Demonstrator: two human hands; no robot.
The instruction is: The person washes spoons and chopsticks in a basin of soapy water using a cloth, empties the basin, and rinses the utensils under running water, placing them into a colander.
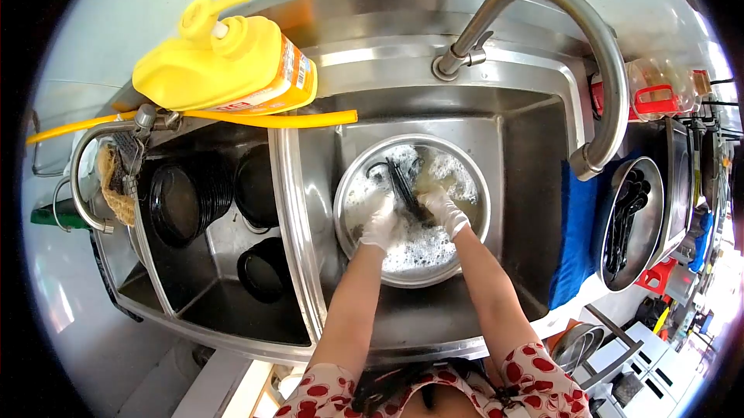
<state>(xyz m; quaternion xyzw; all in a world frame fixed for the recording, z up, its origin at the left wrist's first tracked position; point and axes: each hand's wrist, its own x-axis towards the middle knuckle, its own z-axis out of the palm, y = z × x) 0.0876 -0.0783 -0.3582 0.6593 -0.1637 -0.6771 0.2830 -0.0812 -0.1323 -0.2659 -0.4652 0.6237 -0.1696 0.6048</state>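
Note:
A round metal basin (343, 251) of foamy water stands in the right-hand sink. In it lies a bundle of long, thin black utensils (403, 189), slanting between my hands; their exact kind is hard to make out. My right hand (444, 211), in a white glove, is closed at the lower end of the bundle, its fingertips partly under the suds. My left hand (380, 222), gloved too, dips into the foam just left of the bundle. Foam and water hide its fingers, so their grip does not show.
Black round dishes (190, 201) are stacked in the left sink. A yellow jug (209, 69) and yellow hose (287, 119) lie behind it. The tall faucet (612, 69) arches over the right side. A metal bowl of black spoons (626, 209) sits by a blue cloth (575, 236).

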